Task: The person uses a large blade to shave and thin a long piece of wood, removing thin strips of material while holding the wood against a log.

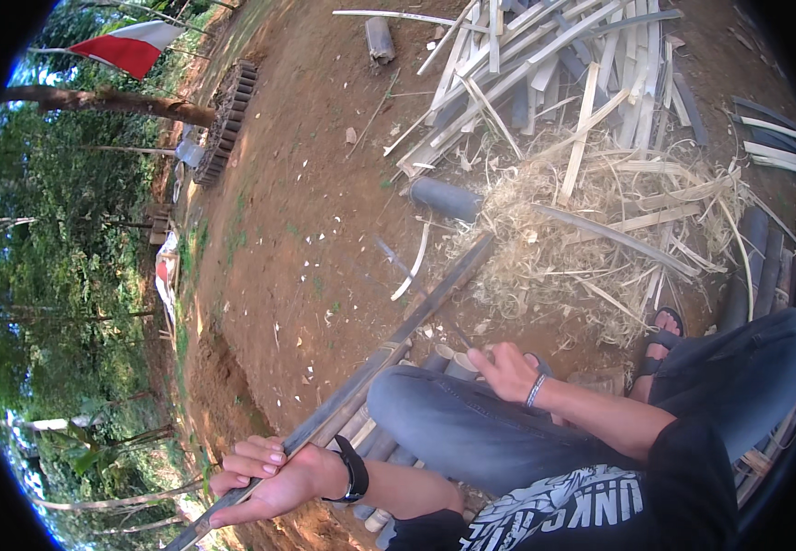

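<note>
A long, dark-skinned bamboo strip slants from the lower left up to the shavings. My left hand is closed around its near end, thumb lying along it, and a black band circles that wrist. My right hand is in a fist above my bent knee, a woven band on its wrist. From this fist a thin, knife-like tool points up and left toward the strip. Its far part is smeared by motion, and my fingers hide the handle.
Curly bamboo shavings heap up ahead of my feet. Beyond them lies a large pile of split bamboo strips. Bamboo tubes lie beside the heap. A red and white flag hangs at the upper left, before trees.
</note>
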The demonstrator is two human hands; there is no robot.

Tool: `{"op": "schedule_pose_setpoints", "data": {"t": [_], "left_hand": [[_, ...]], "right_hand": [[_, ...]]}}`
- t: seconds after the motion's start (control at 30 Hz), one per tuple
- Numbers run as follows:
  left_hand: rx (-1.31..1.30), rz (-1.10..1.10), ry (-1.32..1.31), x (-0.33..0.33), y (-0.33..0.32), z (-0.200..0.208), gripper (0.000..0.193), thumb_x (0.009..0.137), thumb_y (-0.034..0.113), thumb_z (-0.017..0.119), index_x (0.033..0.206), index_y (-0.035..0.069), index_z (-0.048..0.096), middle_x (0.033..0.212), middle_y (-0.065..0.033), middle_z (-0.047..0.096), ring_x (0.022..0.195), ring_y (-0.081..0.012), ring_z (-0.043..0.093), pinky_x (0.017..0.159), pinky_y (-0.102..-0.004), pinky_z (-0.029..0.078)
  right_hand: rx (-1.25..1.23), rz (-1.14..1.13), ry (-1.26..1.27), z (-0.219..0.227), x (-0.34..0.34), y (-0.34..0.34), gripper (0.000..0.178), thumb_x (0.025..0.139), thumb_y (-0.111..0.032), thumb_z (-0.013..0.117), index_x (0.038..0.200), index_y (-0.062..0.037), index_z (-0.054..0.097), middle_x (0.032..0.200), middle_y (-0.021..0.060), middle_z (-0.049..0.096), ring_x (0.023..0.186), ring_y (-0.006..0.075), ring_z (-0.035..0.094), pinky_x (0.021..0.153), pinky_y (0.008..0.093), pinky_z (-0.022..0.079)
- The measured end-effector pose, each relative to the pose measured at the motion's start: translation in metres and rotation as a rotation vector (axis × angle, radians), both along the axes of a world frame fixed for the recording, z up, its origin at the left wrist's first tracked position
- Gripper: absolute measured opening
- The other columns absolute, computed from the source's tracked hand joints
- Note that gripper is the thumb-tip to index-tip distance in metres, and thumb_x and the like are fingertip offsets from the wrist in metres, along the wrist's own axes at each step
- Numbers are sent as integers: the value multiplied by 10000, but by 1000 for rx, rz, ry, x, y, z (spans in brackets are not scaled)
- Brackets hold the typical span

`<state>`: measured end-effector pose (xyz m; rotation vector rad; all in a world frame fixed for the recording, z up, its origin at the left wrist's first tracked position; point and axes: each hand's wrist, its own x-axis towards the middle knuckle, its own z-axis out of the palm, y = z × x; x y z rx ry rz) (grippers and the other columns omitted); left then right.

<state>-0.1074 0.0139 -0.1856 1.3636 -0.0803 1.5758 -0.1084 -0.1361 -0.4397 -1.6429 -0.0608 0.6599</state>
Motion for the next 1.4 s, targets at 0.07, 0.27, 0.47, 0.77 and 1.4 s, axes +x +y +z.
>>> {"op": "schedule_pose_setpoints", "data": {"t": [0.07,0.27,0.47,0.77,1.4], "left_hand": [[2,7,5,-3,3,-3,544,951,589,297,675,124,362,456,9,275,356,-85,244,324,-194,219],[-46,18,0,-4,12,-4,598,918,642,318,622,125,379,439,4,276,353,-92,249,319,-207,185],[-88,5,11,-8,31,-5,605,922,641,303,615,125,378,431,2,270,359,-93,249,322,-206,176],[-101,63,12,-3,23,-4,614,921,645,294,607,123,369,428,6,257,358,-94,243,322,-209,197],[-12,6,80,-8,28,-5,589,926,635,290,639,127,372,458,-1,283,390,-102,261,362,-224,226]], "right_hand": [[82,-43,181,-3,7,1,802,885,-616,400,537,99,507,472,250,477,483,299,570,532,464,432],[247,48,-137,16,-4,8,702,911,-547,410,605,78,504,513,257,460,517,415,517,546,469,412],[235,39,-4,18,-26,33,679,905,-505,451,538,65,485,471,225,435,503,388,520,520,455,406],[297,-26,29,16,-18,31,692,904,-527,449,561,73,491,471,211,425,471,349,489,519,458,391],[105,-116,61,-50,9,26,737,894,-552,450,485,62,464,416,173,397,400,254,456,451,430,379]]}}
